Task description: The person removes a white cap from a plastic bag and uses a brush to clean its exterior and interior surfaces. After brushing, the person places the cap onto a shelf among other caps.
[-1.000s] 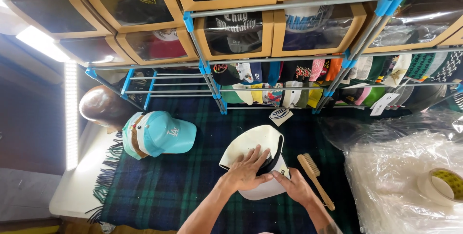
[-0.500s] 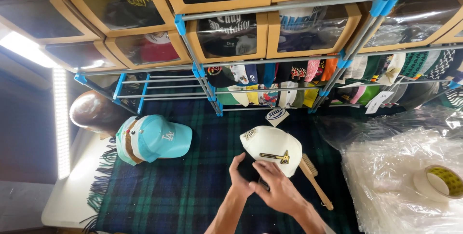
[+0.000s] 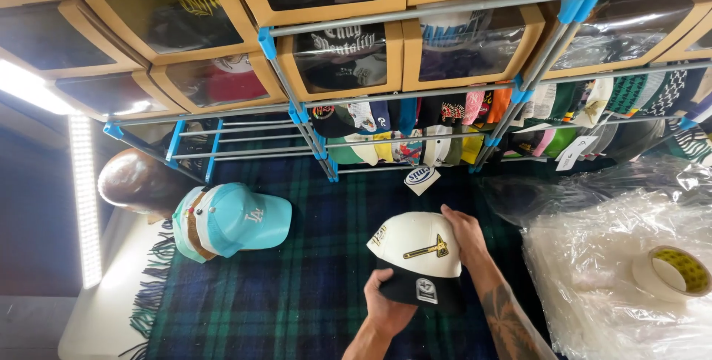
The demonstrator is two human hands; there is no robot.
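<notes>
A white cap with a black brim and a gold axe emblem (image 3: 417,252) rests crown-up over a dark green plaid blanket (image 3: 297,286). My left hand (image 3: 386,309) grips the black brim from below. My right hand (image 3: 463,230) holds the crown's right side, fingers curled over the top edge. A stack of teal caps (image 3: 233,219) lies to the left, apart from both hands.
A brown head form (image 3: 137,182) sits at far left. Behind stands a grey and blue rack (image 3: 311,134) with hanging caps and cardboard window boxes (image 3: 337,56). Clear plastic bags (image 3: 608,271) and a tape roll (image 3: 675,272) lie at right. A round tag (image 3: 419,177) hangs above the cap.
The cap was turned from underside-up to crown-up. My left hand moved to the brim and my right hand to the crown's side.
</notes>
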